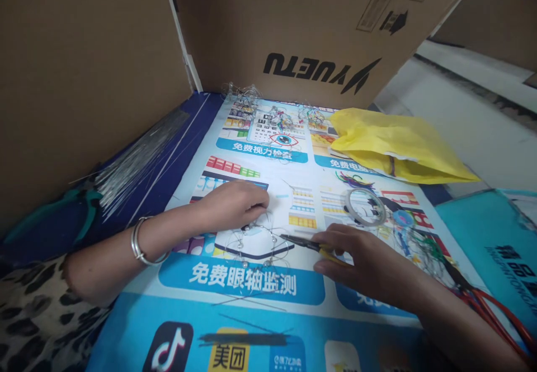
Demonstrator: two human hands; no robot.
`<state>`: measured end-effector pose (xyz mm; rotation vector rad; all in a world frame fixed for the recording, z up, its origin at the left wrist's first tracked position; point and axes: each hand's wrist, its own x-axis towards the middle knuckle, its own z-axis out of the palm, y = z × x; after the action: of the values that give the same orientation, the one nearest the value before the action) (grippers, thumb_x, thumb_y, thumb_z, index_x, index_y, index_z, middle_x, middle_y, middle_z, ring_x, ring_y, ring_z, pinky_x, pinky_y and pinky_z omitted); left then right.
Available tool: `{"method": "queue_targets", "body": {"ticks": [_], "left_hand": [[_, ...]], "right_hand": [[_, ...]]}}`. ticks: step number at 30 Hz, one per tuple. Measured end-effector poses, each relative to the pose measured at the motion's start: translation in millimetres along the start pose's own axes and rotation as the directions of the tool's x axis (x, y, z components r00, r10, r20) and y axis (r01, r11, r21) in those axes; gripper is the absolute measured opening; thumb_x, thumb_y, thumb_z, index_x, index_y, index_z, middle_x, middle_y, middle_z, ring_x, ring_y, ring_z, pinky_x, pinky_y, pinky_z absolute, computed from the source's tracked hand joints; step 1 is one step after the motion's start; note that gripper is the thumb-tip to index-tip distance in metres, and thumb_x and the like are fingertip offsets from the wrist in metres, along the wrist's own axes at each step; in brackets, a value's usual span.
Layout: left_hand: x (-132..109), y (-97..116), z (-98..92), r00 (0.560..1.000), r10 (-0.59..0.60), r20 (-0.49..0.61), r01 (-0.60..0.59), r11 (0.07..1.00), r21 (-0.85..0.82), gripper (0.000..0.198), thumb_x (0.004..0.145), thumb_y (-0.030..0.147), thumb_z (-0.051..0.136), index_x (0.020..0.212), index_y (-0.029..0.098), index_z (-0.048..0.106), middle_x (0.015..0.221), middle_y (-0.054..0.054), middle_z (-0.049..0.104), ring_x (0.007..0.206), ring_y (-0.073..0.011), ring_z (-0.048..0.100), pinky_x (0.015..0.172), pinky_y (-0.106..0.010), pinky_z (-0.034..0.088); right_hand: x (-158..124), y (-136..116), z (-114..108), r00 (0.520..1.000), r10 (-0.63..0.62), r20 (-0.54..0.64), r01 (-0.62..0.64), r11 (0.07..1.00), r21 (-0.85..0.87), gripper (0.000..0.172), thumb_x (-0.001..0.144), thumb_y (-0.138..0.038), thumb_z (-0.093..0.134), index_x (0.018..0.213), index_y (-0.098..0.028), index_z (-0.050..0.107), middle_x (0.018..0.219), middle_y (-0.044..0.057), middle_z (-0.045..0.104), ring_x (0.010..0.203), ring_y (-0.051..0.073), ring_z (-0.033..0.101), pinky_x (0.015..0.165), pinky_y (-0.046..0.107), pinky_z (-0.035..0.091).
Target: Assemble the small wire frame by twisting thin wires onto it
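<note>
A loose ring of fine wire and beads (244,263) lies on the printed sheet (130,321) that covers much of the desk (189,147), between the two hands. Its small round beads are shiny and silvery, spaced along the curve, and thin loops of springy wire stick out around it in an uneven, wispy outline. The left hand (240,203) is at the ring's upper edge with its fingers curled in; whether they pinch the wire cannot be told. The right hand (350,249) is closed around the yellow handles of the pliers (300,241), whose slim, dark metal nose points at the ring's right side.

The sheet is smooth, with white and blue panels. Several straight dark wires (247,338) lie on it below the ring, and small tangles of wire (285,119) are near its far edge. At the left, a bundle of straight, silvery wires (136,162) fans out. To the right are a crumpled, soft yellow bag (390,140), a round, pale roll of tape (381,208) and scissors (482,293) with red looped handles. Stiff brown cardboard (260,19) stands behind.
</note>
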<state>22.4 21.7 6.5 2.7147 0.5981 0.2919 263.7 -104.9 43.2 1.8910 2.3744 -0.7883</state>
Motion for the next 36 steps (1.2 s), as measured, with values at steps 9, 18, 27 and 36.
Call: {"method": "queue_targets", "body": {"ticks": [9,18,27,36], "left_hand": [[-0.5,1.2,-1.3,0.999,0.018,0.039,-0.018,1.000,0.014,0.016,0.086,0.020,0.045,0.083,0.018,0.061,0.078,-0.002,0.063,0.076,-0.0154,0.058,0.069,-0.025,0.039],[-1.1,3.6,-4.4,0.996,0.049,0.081,-0.050,0.999,0.005,0.017,0.086,0.019,0.045,0.084,0.019,0.062,0.077,-0.002,0.064,0.076,-0.0157,0.058,0.069,-0.026,0.040],[-1.9,6.4,-7.3,0.986,0.091,0.142,-0.093,0.996,0.006,0.017,0.086,0.019,0.045,0.082,0.020,0.061,0.079,-0.002,0.065,0.076,-0.0158,0.058,0.069,-0.026,0.039],[-1.5,4.1,-10.4,0.978,0.077,0.192,-0.065,0.996,-0.068,0.016,0.087,0.020,0.045,0.085,0.020,0.061,0.079,-0.001,0.064,0.076,-0.0148,0.057,0.070,-0.024,0.039]], "right_hand": [[0.3,0.4,0.6,0.999,-0.031,-0.011,0.032,0.999,0.038,0.032,0.082,-0.042,0.052,0.106,-0.025,0.065,0.097,0.007,0.067,0.080,0.020,0.062,0.073,0.032,0.048],[-1.4,-0.6,-0.7,0.998,-0.057,-0.029,0.057,0.998,0.007,0.033,0.082,-0.042,0.053,0.108,-0.025,0.064,0.094,0.007,0.066,0.078,0.020,0.062,0.070,0.031,0.049],[-2.0,-3.2,-2.7,0.996,-0.077,-0.036,0.079,0.996,0.049,0.028,0.083,-0.039,0.053,0.105,-0.027,0.064,0.092,0.005,0.066,0.076,0.017,0.061,0.068,0.028,0.048],[-0.4,-1.8,-3.9,0.996,-0.088,-0.014,0.089,0.994,0.057,0.028,0.084,-0.041,0.051,0.102,-0.024,0.065,0.091,0.006,0.066,0.077,0.018,0.061,0.069,0.029,0.048]]}}
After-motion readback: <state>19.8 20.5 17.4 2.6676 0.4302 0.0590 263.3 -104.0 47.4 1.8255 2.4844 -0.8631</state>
